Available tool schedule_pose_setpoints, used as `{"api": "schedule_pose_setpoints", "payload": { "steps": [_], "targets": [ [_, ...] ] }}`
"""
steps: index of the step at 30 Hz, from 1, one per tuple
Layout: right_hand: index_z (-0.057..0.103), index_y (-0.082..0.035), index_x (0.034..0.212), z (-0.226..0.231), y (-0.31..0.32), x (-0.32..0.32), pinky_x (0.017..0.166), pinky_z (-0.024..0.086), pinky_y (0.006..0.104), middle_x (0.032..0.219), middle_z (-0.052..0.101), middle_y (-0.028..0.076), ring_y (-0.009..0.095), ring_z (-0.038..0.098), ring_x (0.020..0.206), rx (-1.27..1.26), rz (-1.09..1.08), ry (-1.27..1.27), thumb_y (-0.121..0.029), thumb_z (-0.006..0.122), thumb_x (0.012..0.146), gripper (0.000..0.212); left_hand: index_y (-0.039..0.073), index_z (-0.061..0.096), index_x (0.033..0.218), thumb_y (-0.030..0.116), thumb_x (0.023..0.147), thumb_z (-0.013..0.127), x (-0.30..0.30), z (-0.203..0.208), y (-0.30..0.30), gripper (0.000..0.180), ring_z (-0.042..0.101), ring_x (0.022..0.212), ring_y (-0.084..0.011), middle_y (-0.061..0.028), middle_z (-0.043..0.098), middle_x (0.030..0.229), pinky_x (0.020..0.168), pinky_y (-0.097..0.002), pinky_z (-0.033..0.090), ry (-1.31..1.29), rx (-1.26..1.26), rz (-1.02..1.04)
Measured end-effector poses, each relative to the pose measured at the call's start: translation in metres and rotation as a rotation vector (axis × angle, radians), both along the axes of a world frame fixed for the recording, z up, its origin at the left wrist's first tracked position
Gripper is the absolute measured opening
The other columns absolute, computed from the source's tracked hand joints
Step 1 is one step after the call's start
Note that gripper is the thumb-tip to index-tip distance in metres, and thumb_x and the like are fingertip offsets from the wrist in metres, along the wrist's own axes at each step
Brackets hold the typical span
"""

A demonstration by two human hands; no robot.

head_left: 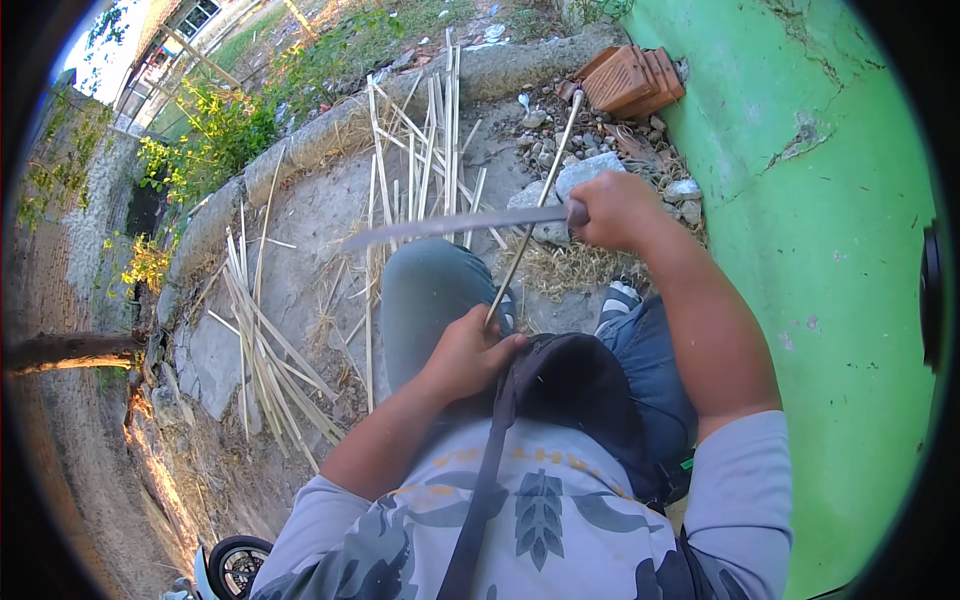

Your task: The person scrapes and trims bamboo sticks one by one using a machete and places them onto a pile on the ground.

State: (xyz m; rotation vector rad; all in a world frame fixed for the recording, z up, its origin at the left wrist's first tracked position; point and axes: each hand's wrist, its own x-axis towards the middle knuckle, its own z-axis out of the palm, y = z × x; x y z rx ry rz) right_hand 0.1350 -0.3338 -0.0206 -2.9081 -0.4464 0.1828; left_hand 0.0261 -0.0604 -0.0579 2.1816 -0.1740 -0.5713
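The left hand is curled closed around the near end of a thin stick, which slants away to the far right, its far end near some stacked clay tiles. The right hand is wrapped tightly around the handle of a long blade, which points left and crosses the stick; whether the two touch, I cannot tell. Pale strips lie on the ground in two groups, one on the far side and one to the left, so a good part of the work looks done. The held stick seems in one piece, its working apparently unfinished; how many remain does not show.
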Motion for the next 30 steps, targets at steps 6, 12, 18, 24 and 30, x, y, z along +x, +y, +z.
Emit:
{"api": "schedule_pose_setpoints", "payload": {
  "steps": [6, 12, 18, 24, 30],
  "targets": [
    [0.075, -0.017, 0.091, -0.019, -0.017, 0.014, 0.081, 0.056, 0.0450, 0.092, 0.073, 0.013, 0.033, 0.070, 0.090, 0.287, -0.111, -0.021, -0.023, 0.069, 0.075, 0.018, -0.001, 0.052, 0.095, 0.040, 0.085, 0.079, 0.003, -0.001, 0.004, 0.051, 0.060, 0.075, -0.0255, -0.0155, 0.062, 0.080, 0.071, -0.0386, 0.050, 0.083, -0.012, -0.009],
    [0.075, -0.017, 0.095, -0.019, -0.010, 0.014, 0.083, 0.055, 0.0447, 0.095, 0.073, 0.013, 0.034, 0.069, 0.093, 0.155, -0.112, 0.071, -0.023, 0.069, 0.076, 0.020, -0.001, 0.052, 0.095, 0.042, 0.083, 0.081, 0.000, -0.002, 0.007, 0.053, 0.061, 0.075, -0.0255, -0.0154, 0.062, 0.080, 0.071, -0.0385, 0.050, 0.097, -0.003, -0.014],
    [0.076, -0.018, 0.096, -0.028, -0.030, 0.022, 0.083, 0.055, 0.0445, 0.096, 0.073, 0.013, 0.034, 0.069, 0.093, 0.240, -0.212, 0.017, -0.024, 0.069, 0.078, 0.020, -0.001, 0.052, 0.095, 0.043, 0.084, 0.080, 0.001, -0.004, 0.007, 0.053, 0.062, 0.076, -0.0269, -0.0172, 0.063, 0.081, 0.071, -0.0388, 0.050, 0.072, 0.015, -0.024],
    [0.073, -0.011, 0.089, -0.035, -0.034, 0.021, 0.076, 0.053, 0.0454, 0.084, 0.070, 0.018, 0.038, 0.068, 0.084, 0.277, -0.176, 0.004, -0.021, 0.070, 0.076, 0.017, 0.004, 0.046, 0.088, 0.031, 0.089, 0.079, -0.003, 0.011, 0.003, 0.043, 0.049, 0.068, -0.0097, -0.0025, 0.052, 0.071, 0.060, -0.0293, 0.044, 0.069, -0.015, -0.048],
    [0.076, -0.017, 0.098, -0.028, -0.027, 0.025, 0.083, 0.056, 0.0425, 0.096, 0.074, 0.014, 0.033, 0.070, 0.092, 0.291, -0.259, 0.034, -0.025, 0.071, 0.077, 0.023, 0.005, 0.045, 0.088, 0.029, 0.093, 0.074, -0.002, -0.002, 0.009, 0.038, 0.051, 0.070, -0.0094, -0.0025, 0.054, 0.074, 0.061, -0.0294, 0.045, 0.068, -0.117, -0.028]
  ]
}}
